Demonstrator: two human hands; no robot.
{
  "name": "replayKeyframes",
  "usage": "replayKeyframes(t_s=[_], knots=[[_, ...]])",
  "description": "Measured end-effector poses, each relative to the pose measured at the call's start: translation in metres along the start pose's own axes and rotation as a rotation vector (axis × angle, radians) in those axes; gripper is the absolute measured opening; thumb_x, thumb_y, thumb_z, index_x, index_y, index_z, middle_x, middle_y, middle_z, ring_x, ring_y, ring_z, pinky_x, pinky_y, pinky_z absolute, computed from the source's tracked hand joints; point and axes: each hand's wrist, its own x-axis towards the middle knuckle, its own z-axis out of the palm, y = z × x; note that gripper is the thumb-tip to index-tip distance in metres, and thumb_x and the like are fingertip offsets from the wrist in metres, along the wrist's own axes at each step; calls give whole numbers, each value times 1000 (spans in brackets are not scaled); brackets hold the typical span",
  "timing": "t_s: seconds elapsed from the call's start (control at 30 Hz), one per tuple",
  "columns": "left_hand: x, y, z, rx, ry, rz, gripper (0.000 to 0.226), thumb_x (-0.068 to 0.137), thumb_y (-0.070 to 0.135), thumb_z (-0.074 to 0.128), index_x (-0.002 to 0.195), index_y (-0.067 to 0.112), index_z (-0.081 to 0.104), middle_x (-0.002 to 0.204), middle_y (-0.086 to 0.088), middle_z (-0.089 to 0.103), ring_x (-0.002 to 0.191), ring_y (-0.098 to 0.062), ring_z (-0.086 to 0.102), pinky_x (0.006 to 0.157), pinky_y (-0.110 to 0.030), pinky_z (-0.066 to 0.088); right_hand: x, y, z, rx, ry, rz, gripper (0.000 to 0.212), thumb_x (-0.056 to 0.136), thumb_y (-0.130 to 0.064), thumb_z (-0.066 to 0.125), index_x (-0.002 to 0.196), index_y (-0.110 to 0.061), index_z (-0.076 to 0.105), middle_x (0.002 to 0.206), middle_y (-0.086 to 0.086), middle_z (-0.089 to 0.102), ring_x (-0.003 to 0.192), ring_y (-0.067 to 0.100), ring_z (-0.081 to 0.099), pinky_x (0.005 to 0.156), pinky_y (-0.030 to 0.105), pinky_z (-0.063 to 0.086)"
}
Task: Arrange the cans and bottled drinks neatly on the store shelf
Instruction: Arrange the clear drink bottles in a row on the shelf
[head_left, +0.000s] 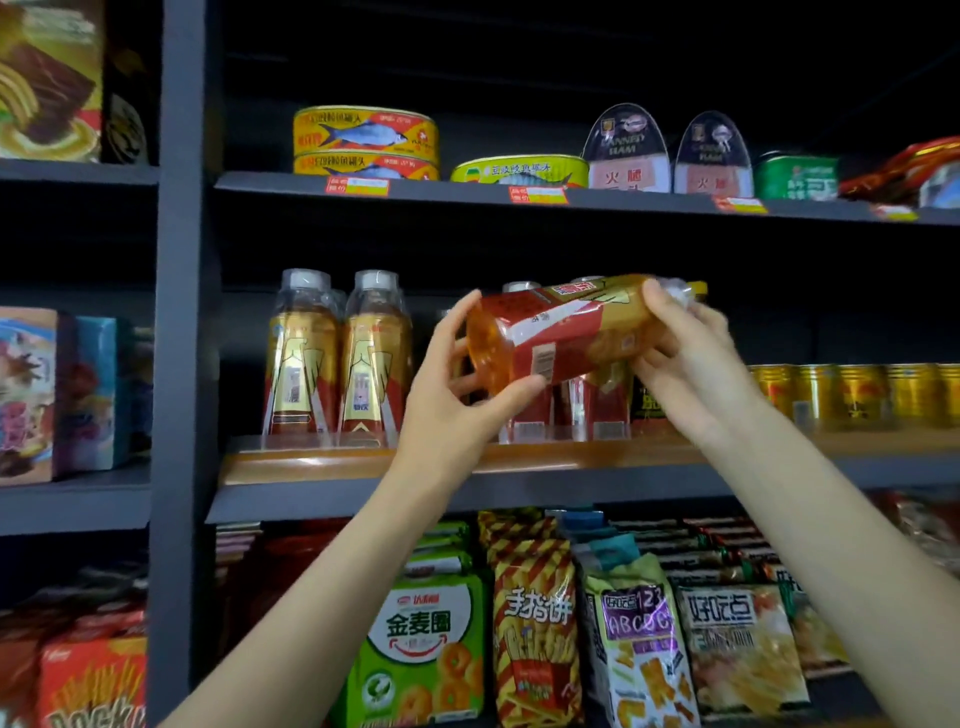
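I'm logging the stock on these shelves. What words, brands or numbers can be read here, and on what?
"CANNED HAM" and "火腿": arched ham tin, top shelf.
"金麦圈": green snack bag, bottom shelf.
"手指饼": striped red-yellow bag.
"好吃点 123" and "ABCDC": purple-banded bag.
"好吃点": bag beside it.
Too blurred: held bottle, fish cans, price tags, gold cans.

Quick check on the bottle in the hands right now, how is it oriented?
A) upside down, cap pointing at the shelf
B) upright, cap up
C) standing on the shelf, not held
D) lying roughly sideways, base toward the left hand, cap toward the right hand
D: the bottle lies roughly horizontal in front of the middle shelf, its amber base held by the left hand and its cap end by the right hand.
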Motion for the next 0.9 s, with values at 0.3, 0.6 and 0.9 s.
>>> replayKeyframes(t_s=[0.3,0.6,0.9], knots=[[16,27,-15,452,-291,289,78,79,7,73,138,36,32,137,9,38,126,-4,40,90,-9,44,-8,5,-7,98,-67,366,45,78,-35,73,114,-12,57,109,22,66,94,34,69,72,46,60],[2,17,-6,-154,-208,-274,67,64,44,80,121,49,45,127,0,55,111,-15,61,88,-31,54,-14,1,-13,13,1,-23,67,75,-30,70,131,-23,35,111,8,61,94,22,68,72,38,60],[-3,23,3,-359,-214,-343,51,73,31,68,122,33,52,120,-8,62,103,-24,66,82,-37,56,-17,-1,-24,-12,-87,-196,95,59,-38,75,141,-24,30,123,6,59,108,23,64,80,38,58]])
